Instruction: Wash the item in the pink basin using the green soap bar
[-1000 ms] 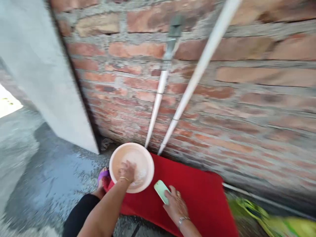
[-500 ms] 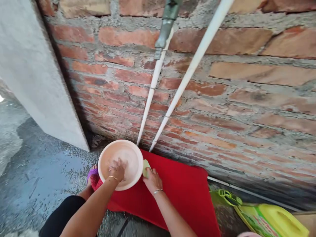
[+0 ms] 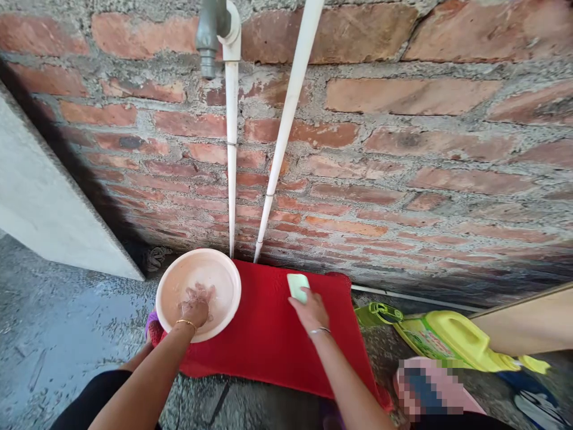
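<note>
Kneeling at the foot of a brick wall (image 3: 403,149), a person works with both bare hands over a red mat (image 3: 273,334) laid on wet concrete ground (image 3: 67,334). The left hand (image 3: 196,307) is dipped inside a pale pink basin (image 3: 168,280) that sits on the mat's left end; the fingers are curled loosely in shallow water and, as far as can be seen, grasp nothing. It was in the basin 1 second ago and has stayed there. The right hand (image 3: 310,312) has changed more: half a second ago it was pressed against the basin's right rim with a pale green bar of soap (image 3: 298,285), and now it has swung well clear of the basin, out to the middle of the mat near the wall. Its fingertips rest on the near end of the soap, which lies flat on the mat; whether the fingers pinch it or only touch it cannot be told. That move suggests the soap is being worked across the mat, with the basin as the water supply.

Above the basin a grey tap (image 3: 209,36) juts from the wall, with no water running from it, and 2 white pipes (image 3: 231,155) run down the brick to the mat's far edge. To the right, a yellow and green jug (image 3: 452,340) lies on its side just beside the mat, close to the right forearm's path. A plank (image 3: 528,322) leans at far right. A grey concrete slab (image 3: 40,197) stands at left.
</note>
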The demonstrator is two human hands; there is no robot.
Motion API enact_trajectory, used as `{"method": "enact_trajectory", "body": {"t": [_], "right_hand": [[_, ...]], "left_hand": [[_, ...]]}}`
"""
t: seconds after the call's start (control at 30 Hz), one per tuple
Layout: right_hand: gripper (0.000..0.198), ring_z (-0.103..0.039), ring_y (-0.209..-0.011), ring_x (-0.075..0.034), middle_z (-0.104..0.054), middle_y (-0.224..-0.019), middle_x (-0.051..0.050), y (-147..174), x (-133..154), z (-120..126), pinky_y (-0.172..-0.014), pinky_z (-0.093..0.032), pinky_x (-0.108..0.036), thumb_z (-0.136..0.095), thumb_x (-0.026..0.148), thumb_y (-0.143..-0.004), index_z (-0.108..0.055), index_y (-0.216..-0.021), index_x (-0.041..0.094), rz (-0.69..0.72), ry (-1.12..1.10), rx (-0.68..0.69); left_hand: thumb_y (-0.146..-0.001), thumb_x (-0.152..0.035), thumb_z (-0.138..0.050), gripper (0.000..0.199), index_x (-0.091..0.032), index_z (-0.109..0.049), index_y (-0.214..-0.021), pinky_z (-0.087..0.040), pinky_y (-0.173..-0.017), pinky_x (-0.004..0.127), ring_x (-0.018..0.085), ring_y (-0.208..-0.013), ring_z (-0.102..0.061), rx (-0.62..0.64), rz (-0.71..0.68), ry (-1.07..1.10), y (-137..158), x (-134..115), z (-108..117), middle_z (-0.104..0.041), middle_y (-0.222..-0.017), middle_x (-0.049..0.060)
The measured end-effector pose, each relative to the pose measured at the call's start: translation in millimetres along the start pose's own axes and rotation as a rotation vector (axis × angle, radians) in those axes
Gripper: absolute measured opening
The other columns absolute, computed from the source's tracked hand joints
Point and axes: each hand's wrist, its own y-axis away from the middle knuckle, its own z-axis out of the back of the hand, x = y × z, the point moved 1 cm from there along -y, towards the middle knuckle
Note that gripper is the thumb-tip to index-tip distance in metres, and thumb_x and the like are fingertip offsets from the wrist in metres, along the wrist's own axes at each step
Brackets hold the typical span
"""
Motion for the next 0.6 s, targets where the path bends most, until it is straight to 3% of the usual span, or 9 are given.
{"method": "enact_trajectory", "body": {"t": [0.17, 0.27, 0.37, 0.53, 0.6], "right_hand": [[0.047, -0.057, -0.107, -0.022, -0.055, -0.117, -0.008, -7.6, 114.4, -29.0, -0.085, -0.043, -0.030, -0.058, 0.043, -0.084, -0.054, -0.129, 0.030, 0.266, -0.033, 0.112], [0.049, -0.057, -0.106, -0.023, -0.056, -0.117, -0.010, -23.2, 124.4, -35.4, -0.087, -0.042, -0.031, -0.058, 0.042, -0.083, -0.053, -0.130, 0.029, 0.395, 0.044, 0.163], [0.051, -0.057, -0.105, -0.023, -0.057, -0.117, -0.010, -40.4, 69.9, -20.5, -0.088, -0.041, -0.031, -0.058, 0.042, -0.082, -0.054, -0.131, 0.029, 0.333, 0.095, 0.112], [0.054, -0.061, -0.103, -0.023, -0.057, -0.118, -0.012, -55.6, -75.3, 35.4, -0.086, -0.044, -0.031, -0.046, 0.045, -0.088, -0.047, -0.138, 0.025, -0.206, 0.071, 0.018], [0.056, -0.061, -0.103, -0.025, -0.057, -0.118, -0.016, -55.3, -103.4, 49.3, -0.084, -0.044, -0.033, -0.041, 0.046, -0.090, -0.046, -0.139, 0.021, -0.375, 0.041, -0.013]], "left_hand": [[-0.080, -0.034, -0.062, 0.085, -0.037, -0.012, -0.149, -0.047, -0.086, 0.065, 0.050, -0.137, -0.026, -0.013, -0.011, 0.060, -3.4, 1.1, -0.2, -0.018, -0.158, 0.018], [-0.079, -0.031, -0.062, 0.086, -0.036, -0.011, -0.149, -0.051, -0.081, 0.061, 0.050, -0.137, -0.026, 0.033, 0.002, 0.046, -6.2, -0.8, -1.5, -0.015, -0.158, 0.019], [-0.080, -0.030, -0.062, 0.086, -0.038, -0.011, -0.148, -0.051, -0.080, 0.063, 0.050, -0.137, -0.026, 0.012, 0.014, 0.009, -8.7, -2.0, -5.1, -0.016, -0.159, 0.018], [-0.082, -0.027, -0.059, 0.082, -0.038, -0.012, -0.148, -0.044, -0.086, 0.069, 0.047, -0.135, -0.032, -0.034, -0.007, -0.056, -13.5, -1.8, -18.0, -0.023, -0.157, 0.019], [-0.079, -0.026, -0.063, 0.082, -0.038, -0.018, -0.148, -0.044, -0.084, 0.072, 0.049, -0.134, -0.034, -0.077, -0.003, -0.034, -13.8, -2.8, -19.2, -0.027, -0.155, 0.020]]}}
